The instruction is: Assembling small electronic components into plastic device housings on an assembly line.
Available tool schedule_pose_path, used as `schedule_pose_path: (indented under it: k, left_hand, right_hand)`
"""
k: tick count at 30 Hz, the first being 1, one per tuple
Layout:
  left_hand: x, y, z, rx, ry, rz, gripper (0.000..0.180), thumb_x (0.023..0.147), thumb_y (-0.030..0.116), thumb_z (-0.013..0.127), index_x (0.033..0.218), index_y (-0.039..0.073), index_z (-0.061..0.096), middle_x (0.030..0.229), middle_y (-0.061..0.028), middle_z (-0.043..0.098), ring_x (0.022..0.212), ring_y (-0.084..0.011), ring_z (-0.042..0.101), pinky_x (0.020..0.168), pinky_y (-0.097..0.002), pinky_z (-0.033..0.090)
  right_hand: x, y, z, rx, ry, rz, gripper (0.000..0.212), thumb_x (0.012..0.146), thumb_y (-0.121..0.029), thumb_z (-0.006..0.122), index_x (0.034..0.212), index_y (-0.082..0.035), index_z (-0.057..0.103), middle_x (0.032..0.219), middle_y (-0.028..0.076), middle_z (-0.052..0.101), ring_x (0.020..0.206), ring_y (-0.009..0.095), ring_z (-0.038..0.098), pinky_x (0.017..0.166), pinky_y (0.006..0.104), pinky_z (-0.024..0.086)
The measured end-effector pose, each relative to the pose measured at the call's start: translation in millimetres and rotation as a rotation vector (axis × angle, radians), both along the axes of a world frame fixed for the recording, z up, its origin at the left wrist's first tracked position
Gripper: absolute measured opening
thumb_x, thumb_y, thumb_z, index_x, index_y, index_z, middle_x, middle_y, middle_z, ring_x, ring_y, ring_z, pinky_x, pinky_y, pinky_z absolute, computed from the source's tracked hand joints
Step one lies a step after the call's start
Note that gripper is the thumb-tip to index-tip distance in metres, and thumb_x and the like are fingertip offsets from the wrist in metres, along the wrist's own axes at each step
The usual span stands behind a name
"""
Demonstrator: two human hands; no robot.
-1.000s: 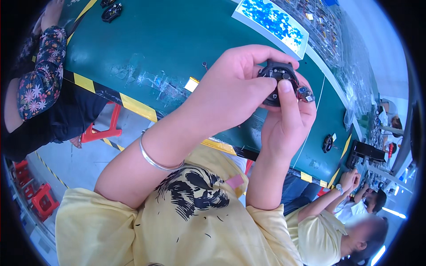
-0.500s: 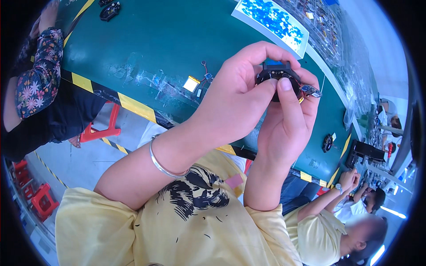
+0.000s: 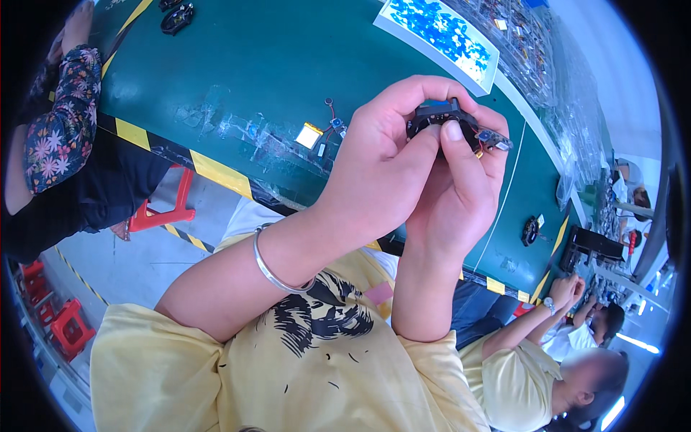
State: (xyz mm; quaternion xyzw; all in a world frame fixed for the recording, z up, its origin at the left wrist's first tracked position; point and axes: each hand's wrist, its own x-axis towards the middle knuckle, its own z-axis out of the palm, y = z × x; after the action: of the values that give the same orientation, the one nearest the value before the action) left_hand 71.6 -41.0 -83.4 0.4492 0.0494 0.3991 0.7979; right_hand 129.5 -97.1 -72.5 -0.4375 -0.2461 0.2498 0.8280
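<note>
While my left hand (image 3: 378,162) and right hand (image 3: 464,176) are pinching one black casing (image 3: 436,111), upper centre-right, I'm judging it light, stiff, best rim-held; circuit board (image 3: 497,140), fragile.

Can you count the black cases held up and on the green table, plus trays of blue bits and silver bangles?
Black cases: 4, one cut off by the edge
Trays of blue bits: 1
Silver bangles: 1
Total: 6

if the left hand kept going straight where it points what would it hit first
Past the black watch case that both hands hold, the left hand would probably meet the right hand first; exact depth is hard to judge here.
</note>
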Motion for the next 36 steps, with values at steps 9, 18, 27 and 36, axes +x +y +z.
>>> schedule_pose_path:
  k: [9, 18, 27, 36]
  left_hand:
    - [-7, 10, 3, -0.307, 0.026, -0.195, 0.029, 0.088, -0.007, 0.045, 0.115, 0.003, 0.050, 0.108, -0.0085, 0.057, 0.097, -0.0147, 0.060, 0.082, -0.0288, 0.053]
    - [-14, 22, 7, -0.380, 0.157, -0.280, 0.021, 0.086, 0.001, 0.052, 0.107, 0.001, 0.049, 0.101, -0.0120, 0.058, 0.090, -0.0177, 0.062, 0.074, -0.0345, 0.058]
    - [-14, 33, 13, 0.310, 0.620, -0.175, 0.016, 0.086, 0.013, 0.064, 0.077, 0.000, 0.063, 0.069, -0.0015, 0.062, 0.062, -0.0041, 0.057, 0.053, -0.0184, 0.043]
    - [-9, 18, 2, -0.255, 0.323, -0.207, 0.014, 0.083, 0.010, 0.066, 0.087, -0.003, 0.067, 0.076, -0.0018, 0.064, 0.068, -0.0063, 0.057, 0.060, -0.0203, 0.045]
  right_hand:
    - [13, -15, 5, -0.169, -0.044, 0.097, 0.032, 0.083, -0.001, 0.058, 0.115, 0.002, 0.051, 0.106, 0.008, 0.058, 0.094, 0.013, 0.056, 0.084, 0.0242, 0.045]
    - [50, -43, 2, -0.262, -0.161, 0.151, 0.020, 0.090, 0.000, 0.050, 0.107, 0.006, 0.058, 0.097, 0.012, 0.063, 0.077, 0.015, 0.060, 0.067, 0.0252, 0.049]
    - [26, -35, 6, -0.415, -0.581, -0.252, 0.012, 0.081, 0.003, 0.065, 0.093, 0.006, 0.064, 0.083, 0.010, 0.065, 0.075, 0.011, 0.061, 0.068, 0.0225, 0.050]
    - [26, -35, -4, -0.452, -1.026, -0.331, 0.013, 0.076, 0.010, 0.067, 0.086, 0.006, 0.060, 0.090, 0.008, 0.062, 0.078, 0.013, 0.060, 0.070, 0.0219, 0.050]
